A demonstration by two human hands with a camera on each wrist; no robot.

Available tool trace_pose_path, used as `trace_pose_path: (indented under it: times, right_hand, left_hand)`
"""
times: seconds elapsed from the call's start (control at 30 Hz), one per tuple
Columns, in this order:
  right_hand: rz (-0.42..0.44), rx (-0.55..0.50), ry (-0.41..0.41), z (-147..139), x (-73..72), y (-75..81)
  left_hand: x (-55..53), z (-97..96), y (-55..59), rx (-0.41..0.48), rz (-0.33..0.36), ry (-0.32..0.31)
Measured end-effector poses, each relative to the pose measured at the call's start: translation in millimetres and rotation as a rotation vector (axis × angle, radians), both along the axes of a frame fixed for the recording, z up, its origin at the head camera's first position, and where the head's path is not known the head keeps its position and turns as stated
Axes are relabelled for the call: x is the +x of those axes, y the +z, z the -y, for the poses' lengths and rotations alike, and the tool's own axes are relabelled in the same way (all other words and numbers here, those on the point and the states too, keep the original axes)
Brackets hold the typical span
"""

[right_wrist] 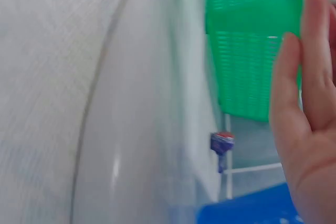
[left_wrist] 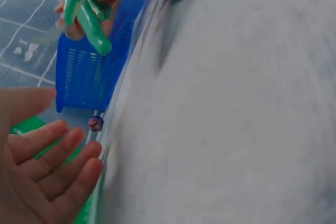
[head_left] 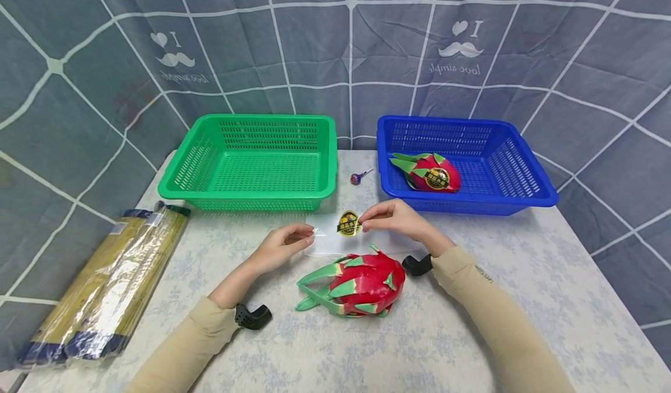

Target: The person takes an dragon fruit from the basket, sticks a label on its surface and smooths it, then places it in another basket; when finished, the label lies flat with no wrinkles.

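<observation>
A red dragon fruit (head_left: 367,282) with green leaf tips lies on the table before me. Beyond it a clear plastic sheet (head_left: 327,243) is spread out. A round black-and-gold sticker (head_left: 348,223) shows over this sheet. My right hand (head_left: 395,221) pinches the sticker's right edge. At the sheet's left edge is my left hand (head_left: 283,244), its thumb apart from the fingers. The left wrist view shows the left palm (left_wrist: 31,187) with nothing in it. In the right wrist view, the right thumb and fingers (right_wrist: 287,77) come close together beside the shiny sheet.
A green basket (head_left: 246,195) stands back left. Inside the blue basket (head_left: 472,202) at back right lies another dragon fruit (head_left: 427,173) bearing a similar sticker. Between the baskets is a wrapped lollipop (head_left: 356,178). Long yellow plastic-wrapped packs (head_left: 110,282) line the left edge.
</observation>
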State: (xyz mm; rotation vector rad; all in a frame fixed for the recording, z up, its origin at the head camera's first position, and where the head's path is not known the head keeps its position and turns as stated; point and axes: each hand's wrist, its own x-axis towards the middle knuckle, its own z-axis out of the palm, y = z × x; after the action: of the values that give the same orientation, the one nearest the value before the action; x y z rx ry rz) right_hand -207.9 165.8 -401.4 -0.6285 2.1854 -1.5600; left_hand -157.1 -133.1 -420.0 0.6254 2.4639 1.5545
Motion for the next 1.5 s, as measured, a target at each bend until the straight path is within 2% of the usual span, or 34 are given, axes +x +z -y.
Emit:
trace_pose_path:
  times: [0.07, 0.2, 0.33, 0.47, 0.53, 0.63, 0.77, 0.87, 0.93, 1.03, 1.17, 1.37, 1.5]
  right_hand:
    - [0.008, -0.044, -0.088, -6.2, 6.6, 4.8]
    - [-0.008, -0.130, -0.192, -16.8, 19.9, 10.2]
    - [-0.014, -0.272, -0.210, -24.9, 34.9, 10.9]
    - [0.006, -0.348, -0.214, -30.1, 50.0, 7.6]
    - [0.025, -0.355, -0.225, -31.4, 56.4, 4.6]
    - [0.049, -0.342, -0.253, -30.7, 63.9, 1.2]
    - [0.071, -0.285, -0.297, -28.0, 69.1, 0.7]
    - [0.098, -0.250, -0.292, -27.6, 71.1, 2.2]
    - [0.118, -0.247, -0.271, -28.8, 72.6, 3.7]
    - [0.161, -0.313, -0.227, -31.2, 75.4, 8.1]
    - [0.217, -0.399, -0.184, -33.7, 77.7, 14.2]
    - [0.258, -0.313, -0.157, -31.9, 80.1, 20.4]
    - [0.277, -0.261, -0.138, -30.1, 80.8, 20.8]
  left_hand:
    - [0.6, -1.8, -1.7, -0.011, -0.026, -0.010]
    - [17.0, -14.0, 12.5, -0.085, -0.109, -0.074]
    - [37.9, -29.6, 22.0, -0.179, -0.133, -0.143]
    - [51.3, -41.9, 22.0, -0.287, -0.123, -0.151]
    - [53.9, -46.0, 19.6, -0.322, -0.117, -0.154]
    - [54.1, -49.1, 14.6, -0.330, -0.094, -0.154]
    - [52.7, -49.7, 8.7, -0.272, -0.041, -0.130]
    - [52.5, -49.4, 6.2, -0.235, -0.075, -0.112]
    - [52.2, -49.1, 5.5, -0.214, -0.158, -0.103]
    - [50.9, -48.2, 4.6, -0.209, -0.326, -0.097]
    - [48.1, -47.3, 3.1, -0.240, -0.557, -0.126]
    - [44.7, -48.2, -1.6, -0.302, -0.922, -0.190]
    - [44.1, -49.1, -5.0, -0.344, -1.084, -0.182]
